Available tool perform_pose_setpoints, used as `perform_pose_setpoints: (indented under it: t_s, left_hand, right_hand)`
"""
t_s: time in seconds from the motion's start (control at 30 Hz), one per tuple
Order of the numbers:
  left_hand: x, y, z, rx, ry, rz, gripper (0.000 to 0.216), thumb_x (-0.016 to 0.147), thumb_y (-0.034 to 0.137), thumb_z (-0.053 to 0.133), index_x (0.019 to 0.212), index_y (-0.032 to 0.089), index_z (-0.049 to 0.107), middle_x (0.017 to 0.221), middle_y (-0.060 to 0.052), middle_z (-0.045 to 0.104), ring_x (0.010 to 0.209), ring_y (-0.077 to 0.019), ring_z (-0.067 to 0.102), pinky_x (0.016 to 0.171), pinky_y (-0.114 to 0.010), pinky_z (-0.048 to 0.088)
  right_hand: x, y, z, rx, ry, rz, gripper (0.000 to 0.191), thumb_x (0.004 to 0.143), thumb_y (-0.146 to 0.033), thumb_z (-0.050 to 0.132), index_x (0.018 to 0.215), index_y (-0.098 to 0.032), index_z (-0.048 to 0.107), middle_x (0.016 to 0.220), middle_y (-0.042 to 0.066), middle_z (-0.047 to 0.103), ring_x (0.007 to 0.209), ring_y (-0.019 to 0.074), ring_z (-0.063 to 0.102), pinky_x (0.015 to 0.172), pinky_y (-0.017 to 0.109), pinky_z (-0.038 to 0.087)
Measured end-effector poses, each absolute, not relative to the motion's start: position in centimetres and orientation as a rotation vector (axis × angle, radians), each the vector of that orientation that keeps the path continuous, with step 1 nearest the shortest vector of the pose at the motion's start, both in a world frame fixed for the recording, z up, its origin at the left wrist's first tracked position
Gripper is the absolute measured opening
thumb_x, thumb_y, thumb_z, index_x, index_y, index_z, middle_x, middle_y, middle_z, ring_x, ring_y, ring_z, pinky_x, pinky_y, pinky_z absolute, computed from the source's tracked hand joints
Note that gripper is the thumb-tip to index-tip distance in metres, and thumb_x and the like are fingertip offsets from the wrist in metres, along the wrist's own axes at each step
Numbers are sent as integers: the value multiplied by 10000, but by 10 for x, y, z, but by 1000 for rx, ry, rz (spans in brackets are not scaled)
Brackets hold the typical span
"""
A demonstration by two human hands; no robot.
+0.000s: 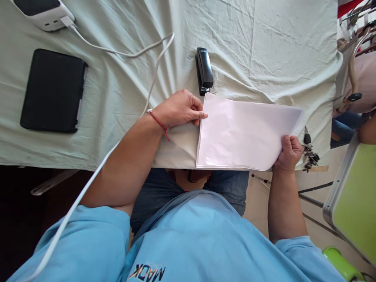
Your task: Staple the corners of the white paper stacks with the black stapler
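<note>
A thin stack of white paper sheets (243, 133) lies at the front edge of the cloth-covered table, between my two hands. My left hand (186, 107) pinches the stack's left edge near its upper corner, thumb on top. At the right edge, my right hand (289, 150) grips the paper with the fingers curled round it. Just above the paper's upper left corner stands a black stapler (205, 70), its near end close to the sheets and touched by neither hand.
A black tablet-like case (53, 90) lies at the left. Behind it, a white charger box (44, 13) has a white cable (123, 53) that runs across the cloth and past my left arm. Keys (310, 152) lie by my right hand. A green-topped table (357, 199) stands at the right, near another person.
</note>
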State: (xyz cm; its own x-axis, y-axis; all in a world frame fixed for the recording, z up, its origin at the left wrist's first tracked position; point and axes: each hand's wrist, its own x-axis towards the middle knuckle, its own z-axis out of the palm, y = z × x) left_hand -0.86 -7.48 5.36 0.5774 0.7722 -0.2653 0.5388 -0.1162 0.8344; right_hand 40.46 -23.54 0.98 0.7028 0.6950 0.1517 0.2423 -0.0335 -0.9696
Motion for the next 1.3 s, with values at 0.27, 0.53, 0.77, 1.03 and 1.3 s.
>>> perform_pose_setpoints:
  t_s: [0.27, 0.53, 0.77, 1.03, 1.3]
  left_hand:
    - [-8, -77, 52, 1714, 1068, 316, 274, 981, 291, 705, 740, 182, 777, 660, -31, 664, 652, -145, 525, 725, -339, 447]
    - [-10, -74, 55, 1689, 1057, 263, 263, 989, 279, 714, 759, 174, 785, 653, -23, 632, 637, -137, 526, 721, -333, 428]
    - [-7, -74, 43, 1668, 1051, 445, 193, 964, 310, 709, 812, 198, 749, 791, -35, 776, 759, -170, 656, 757, -314, 485]
    - [-3, -73, 24, 1772, 1162, 738, 411, 1031, 242, 683, 1374, 165, 895, 1143, -87, 853, 981, -207, 726, 949, -382, 590]
    - [-2, -74, 23, 1994, 1095, 651, 349, 1030, 217, 670, 1173, 288, 980, 1257, -87, 893, 1102, -286, 811, 1083, -436, 645]
  right_hand:
    - [405, -236, 10, -1578, -777, 431, 683, 658, -735, 1044, 726, -212, 610, 727, -42, 477, 754, 105, 418, 680, 236, 382]
    - [408, -236, 9, -1604, -836, 382, 708, 718, -814, 990, 730, -215, 613, 723, -32, 440, 756, 115, 415, 675, 247, 379]
    - [411, -235, 6, -1639, -839, 391, 666, 705, -821, 1017, 783, -244, 695, 740, -20, 539, 744, 134, 454, 640, 273, 435]
    - [403, -237, 14, -1673, -805, 470, 607, 688, -742, 1019, 769, -244, 681, 746, -16, 557, 741, 130, 454, 638, 265, 432]
    - [401, -237, 21, -1688, -763, 461, 614, 651, -702, 1017, 765, -224, 650, 732, -9, 545, 761, 126, 440, 671, 270, 405]
